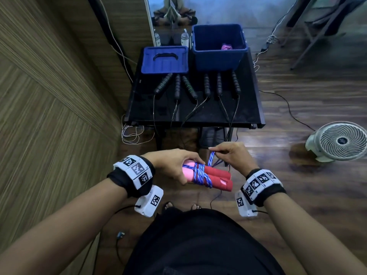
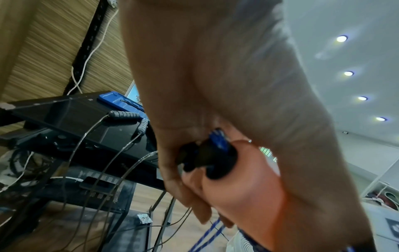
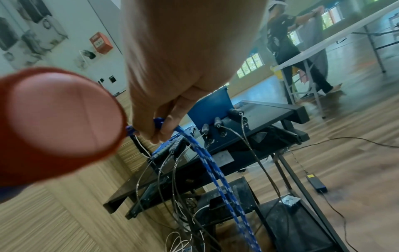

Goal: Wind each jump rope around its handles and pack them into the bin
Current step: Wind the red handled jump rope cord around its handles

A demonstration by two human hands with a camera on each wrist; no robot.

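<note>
My left hand [image 1: 178, 165] grips two red foam handles [image 1: 218, 178] held side by side in front of my waist. Blue-and-white braided rope [image 1: 200, 175] is wound several times around their middle. My right hand [image 1: 224, 153] pinches the loose stretch of that rope [image 3: 207, 163] just above the handles; the rest trails down toward the floor. In the right wrist view a red handle end [image 3: 60, 116] fills the left side. The open blue bin [image 1: 219, 46] stands at the back right of the black table [image 1: 248, 108], with a pink bundle [image 1: 227, 47] inside.
The bin's blue lid [image 1: 164, 59] lies left of it. Several black jump rope handles [image 1: 206, 85] lie in a row on the table, their thin cords hanging over the front edge. A white fan [image 1: 341, 141] stands on the wooden floor at right. A wood-panel wall is at left.
</note>
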